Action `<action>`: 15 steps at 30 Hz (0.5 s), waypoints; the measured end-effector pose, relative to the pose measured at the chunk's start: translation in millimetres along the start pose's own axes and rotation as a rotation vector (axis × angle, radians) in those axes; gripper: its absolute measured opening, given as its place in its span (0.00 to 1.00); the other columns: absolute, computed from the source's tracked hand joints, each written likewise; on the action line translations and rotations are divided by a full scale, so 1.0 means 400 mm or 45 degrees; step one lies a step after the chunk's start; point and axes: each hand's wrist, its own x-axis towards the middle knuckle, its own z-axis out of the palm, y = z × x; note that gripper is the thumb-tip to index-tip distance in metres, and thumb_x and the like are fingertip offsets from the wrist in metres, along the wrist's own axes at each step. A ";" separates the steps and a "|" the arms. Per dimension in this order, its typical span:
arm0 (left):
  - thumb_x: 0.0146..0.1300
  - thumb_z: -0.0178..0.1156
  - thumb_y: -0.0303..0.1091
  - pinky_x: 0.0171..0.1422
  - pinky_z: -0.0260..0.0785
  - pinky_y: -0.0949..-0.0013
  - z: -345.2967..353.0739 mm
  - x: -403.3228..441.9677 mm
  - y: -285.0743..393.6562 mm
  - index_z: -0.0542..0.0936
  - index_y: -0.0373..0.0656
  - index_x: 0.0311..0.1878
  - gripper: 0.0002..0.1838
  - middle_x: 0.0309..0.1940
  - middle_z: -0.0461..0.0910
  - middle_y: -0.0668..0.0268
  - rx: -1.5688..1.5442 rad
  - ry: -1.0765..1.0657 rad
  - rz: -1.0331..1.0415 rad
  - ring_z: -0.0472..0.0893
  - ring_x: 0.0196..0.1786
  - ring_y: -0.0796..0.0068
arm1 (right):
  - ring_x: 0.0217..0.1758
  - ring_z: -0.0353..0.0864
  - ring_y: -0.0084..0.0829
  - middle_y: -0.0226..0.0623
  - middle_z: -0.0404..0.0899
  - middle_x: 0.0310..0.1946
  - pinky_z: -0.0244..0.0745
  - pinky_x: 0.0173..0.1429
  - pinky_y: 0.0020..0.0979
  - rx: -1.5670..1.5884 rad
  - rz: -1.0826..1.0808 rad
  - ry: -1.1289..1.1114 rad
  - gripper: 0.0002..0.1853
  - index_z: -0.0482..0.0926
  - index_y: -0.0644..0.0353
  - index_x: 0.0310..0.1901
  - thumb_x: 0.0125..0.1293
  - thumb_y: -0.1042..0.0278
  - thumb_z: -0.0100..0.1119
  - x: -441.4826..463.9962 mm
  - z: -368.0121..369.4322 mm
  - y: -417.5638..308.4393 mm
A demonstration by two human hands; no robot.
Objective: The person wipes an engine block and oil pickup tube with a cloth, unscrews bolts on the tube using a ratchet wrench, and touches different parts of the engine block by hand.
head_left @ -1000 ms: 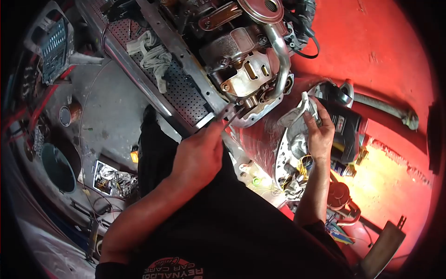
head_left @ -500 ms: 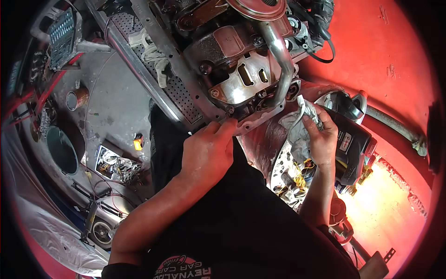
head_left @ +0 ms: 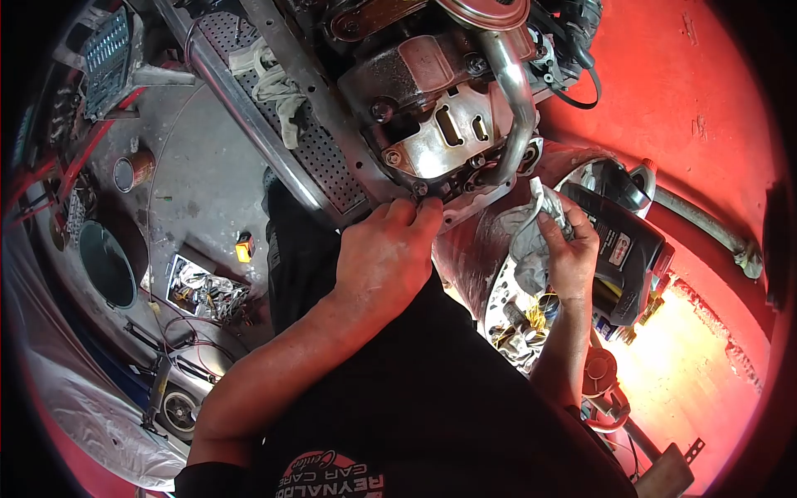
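My left hand [head_left: 386, 257] is at the near edge of the engine block [head_left: 374, 187], its fingers bent and close together. The fingertips press at the rim beside a bolt; whatever lies under them is hidden. Above that hand, a shiny metal plate with two slots [head_left: 448, 137] and a curved metal pickup tube [head_left: 519, 108] with a round end [head_left: 490, 10] sit on the engine's open underside. My right hand [head_left: 573, 253], off to the right of the block, is closed around a crumpled, greyish-white rag [head_left: 531, 236].
Beside my right hand stands a black oil bottle [head_left: 618, 249]. A white rag [head_left: 278, 87] lies on the perforated metal tray [head_left: 324, 166]. On the floor are a box of hardware [head_left: 203, 290], a dark bucket [head_left: 108, 264], a can [head_left: 133, 172] and a small orange object [head_left: 244, 247].
The view has shifted slightly, so the engine appears further right. My left hand has slid a little to the right along the rim. My right hand keeps its hold on the rag.
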 end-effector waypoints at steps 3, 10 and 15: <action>0.53 0.64 0.27 0.34 0.78 0.60 0.004 0.004 -0.001 0.81 0.42 0.50 0.18 0.33 0.79 0.61 0.004 0.017 0.005 0.84 0.37 0.62 | 0.51 0.78 0.21 0.32 0.84 0.48 0.72 0.60 0.25 0.016 0.013 0.003 0.16 0.82 0.63 0.58 0.69 0.78 0.63 -0.002 0.005 -0.005; 0.59 0.62 0.24 0.33 0.76 0.56 0.004 0.011 -0.001 0.82 0.43 0.50 0.15 0.32 0.80 0.60 -0.065 0.072 -0.011 0.83 0.34 0.56 | 0.52 0.78 0.21 0.32 0.84 0.48 0.71 0.61 0.25 0.090 0.074 0.043 0.16 0.81 0.63 0.58 0.69 0.77 0.63 -0.013 -0.007 0.020; 0.60 0.61 0.23 0.33 0.75 0.55 -0.003 0.013 -0.002 0.83 0.42 0.49 0.13 0.30 0.80 0.57 -0.174 0.087 -0.055 0.82 0.30 0.51 | 0.52 0.78 0.21 0.31 0.84 0.49 0.70 0.61 0.25 0.265 0.147 0.057 0.15 0.82 0.64 0.57 0.70 0.75 0.63 -0.016 -0.013 0.028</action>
